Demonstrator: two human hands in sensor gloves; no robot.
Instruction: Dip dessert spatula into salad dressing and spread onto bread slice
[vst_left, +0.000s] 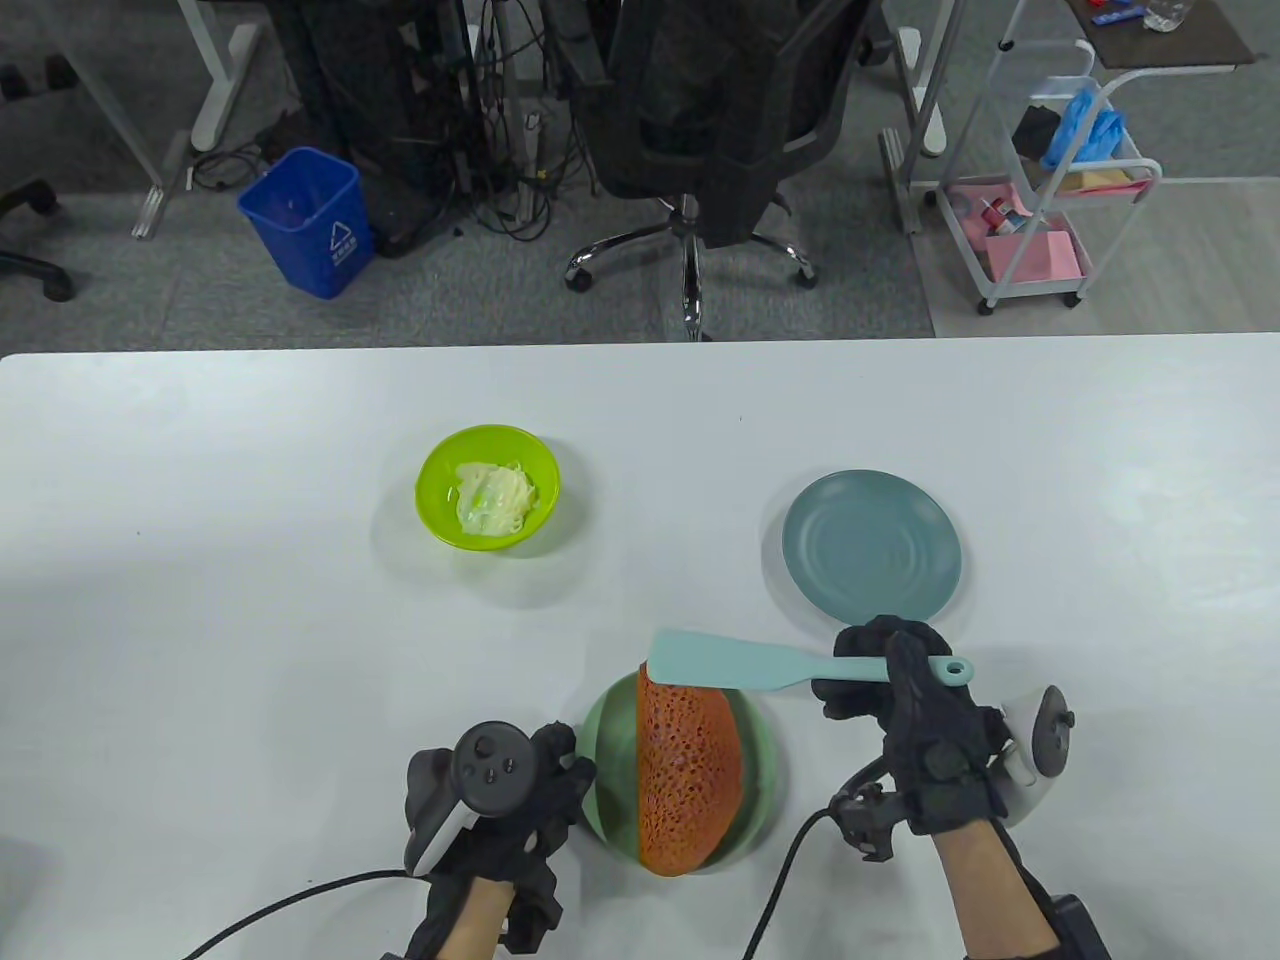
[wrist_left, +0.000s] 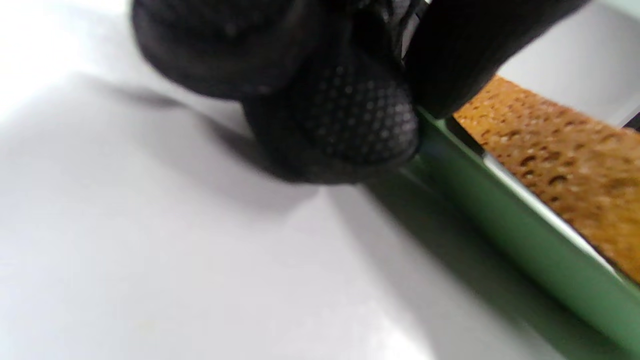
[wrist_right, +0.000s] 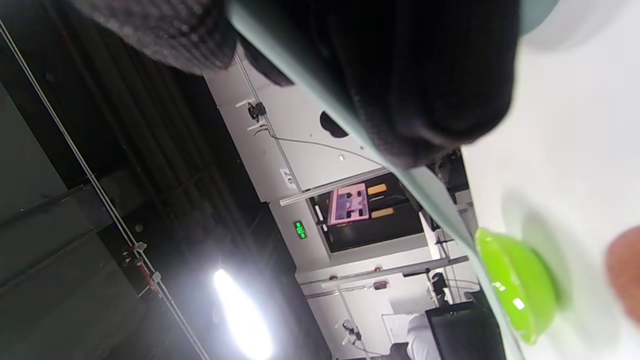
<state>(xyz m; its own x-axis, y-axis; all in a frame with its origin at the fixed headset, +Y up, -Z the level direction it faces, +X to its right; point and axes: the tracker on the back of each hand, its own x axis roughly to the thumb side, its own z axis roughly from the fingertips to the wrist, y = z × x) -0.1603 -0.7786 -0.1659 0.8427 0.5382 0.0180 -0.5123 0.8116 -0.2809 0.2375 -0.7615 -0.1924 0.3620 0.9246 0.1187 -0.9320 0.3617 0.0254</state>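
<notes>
Lying level, the spatula points left over the bread, its handle held in the right hand grip.

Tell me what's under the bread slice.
The porous orange-brown bread slice lies on a round green plate, whose rim shows on both sides. The plate's middle is covered, so anything there stays hidden.

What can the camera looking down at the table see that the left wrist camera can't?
Only the table view shows the lime bowl of dressing, the empty blue-grey plate, and the right hand holding the spatula over the bread. Only the left wrist view shows, close up, the left hand's fingertips touching the green plate's rim. Both show the bread on the green plate and the white table.
</notes>
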